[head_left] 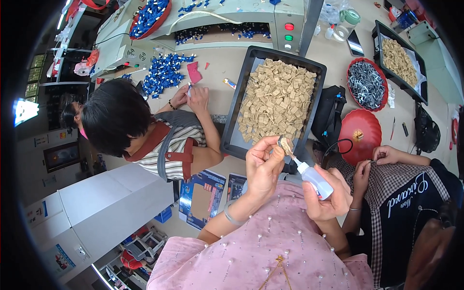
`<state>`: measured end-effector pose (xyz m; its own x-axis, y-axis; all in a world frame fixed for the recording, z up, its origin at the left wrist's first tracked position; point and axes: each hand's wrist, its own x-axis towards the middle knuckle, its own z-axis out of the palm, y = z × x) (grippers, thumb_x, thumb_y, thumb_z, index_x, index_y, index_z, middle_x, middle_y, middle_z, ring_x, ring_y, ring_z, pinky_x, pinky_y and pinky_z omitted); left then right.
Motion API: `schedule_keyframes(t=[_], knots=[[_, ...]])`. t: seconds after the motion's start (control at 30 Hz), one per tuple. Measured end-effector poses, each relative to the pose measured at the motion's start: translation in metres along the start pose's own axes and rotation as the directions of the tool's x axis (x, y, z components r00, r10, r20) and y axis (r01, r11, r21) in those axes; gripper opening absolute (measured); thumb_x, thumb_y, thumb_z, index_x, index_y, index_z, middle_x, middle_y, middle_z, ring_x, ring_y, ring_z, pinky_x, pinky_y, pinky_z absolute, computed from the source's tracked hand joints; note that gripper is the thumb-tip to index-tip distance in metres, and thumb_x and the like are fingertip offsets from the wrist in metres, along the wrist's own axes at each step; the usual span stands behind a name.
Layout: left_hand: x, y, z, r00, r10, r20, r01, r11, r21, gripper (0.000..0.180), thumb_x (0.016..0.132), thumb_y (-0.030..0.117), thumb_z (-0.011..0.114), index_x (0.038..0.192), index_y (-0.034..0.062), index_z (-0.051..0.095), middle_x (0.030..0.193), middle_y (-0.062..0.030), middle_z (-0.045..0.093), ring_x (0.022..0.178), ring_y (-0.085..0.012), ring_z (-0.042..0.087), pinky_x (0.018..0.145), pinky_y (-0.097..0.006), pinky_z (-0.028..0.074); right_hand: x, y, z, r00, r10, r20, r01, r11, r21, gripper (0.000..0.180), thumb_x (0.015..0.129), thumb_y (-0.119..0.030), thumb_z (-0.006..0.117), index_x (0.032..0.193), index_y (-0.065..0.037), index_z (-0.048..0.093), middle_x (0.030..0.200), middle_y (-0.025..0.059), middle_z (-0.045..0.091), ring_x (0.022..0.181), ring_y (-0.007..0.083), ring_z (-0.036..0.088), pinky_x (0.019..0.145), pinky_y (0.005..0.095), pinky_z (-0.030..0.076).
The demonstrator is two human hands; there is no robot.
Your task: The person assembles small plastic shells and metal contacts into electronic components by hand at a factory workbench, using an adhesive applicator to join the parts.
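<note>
At the near side of a black tray, a small tan piece sits pinched in the left hand's grip. The right hand's grip is closed round a squeeze bottle, its tip just beside the piece. Tan blocks fill the tray; to its right lies a red bowl.

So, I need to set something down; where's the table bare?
Bare table lies between the black tray and the grey-filled bowl, beyond the black bag, and between the pink cloth and small yellow-blue tube. Crowded: around the bag and red dish.
</note>
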<state>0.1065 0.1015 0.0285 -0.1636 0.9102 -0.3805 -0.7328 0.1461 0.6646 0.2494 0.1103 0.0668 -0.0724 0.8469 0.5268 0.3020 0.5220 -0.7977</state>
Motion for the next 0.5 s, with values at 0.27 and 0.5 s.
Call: schedule_keyframes(t=[0.27, 0.5], knots=[[-0.0013, 0.0020, 0.0101, 0.999, 0.026, -0.043, -0.026, 1.000, 0.002, 0.020, 0.089, 0.010, 0.061, 0.103, -0.0035, 0.058, 0.077, -0.0035, 0.063, 0.041, 0.0006, 0.030, 0.038, -0.018, 0.019, 0.0004, -0.0010, -0.0012, 1.000, 0.016, -0.023, -0.016, 1.000, 0.011, 0.035, 0.060, -0.001, 0.073, 0.092, 0.011, 0.063, 0.063, 0.0125, 0.060, 0.047, 0.0179, 0.052, 0.041, 0.0253, 0.039], [-0.0024, 0.0024, 0.0099, 0.998, 0.033, -0.055, -0.033, 0.999, -0.005, 0.020, 0.089, 0.010, 0.061, 0.103, -0.0039, 0.058, 0.076, -0.0034, 0.063, 0.041, 0.0008, 0.030, 0.038, -0.018, 0.019, 0.0006, -0.0011, -0.0015, 1.000, 0.011, -0.022, -0.010, 1.000, 0.018, 0.034, 0.061, 0.000, 0.073, 0.091, 0.011, 0.062, 0.063, 0.0130, 0.060, 0.048, 0.0181, 0.053, 0.042, 0.0254, 0.040]])
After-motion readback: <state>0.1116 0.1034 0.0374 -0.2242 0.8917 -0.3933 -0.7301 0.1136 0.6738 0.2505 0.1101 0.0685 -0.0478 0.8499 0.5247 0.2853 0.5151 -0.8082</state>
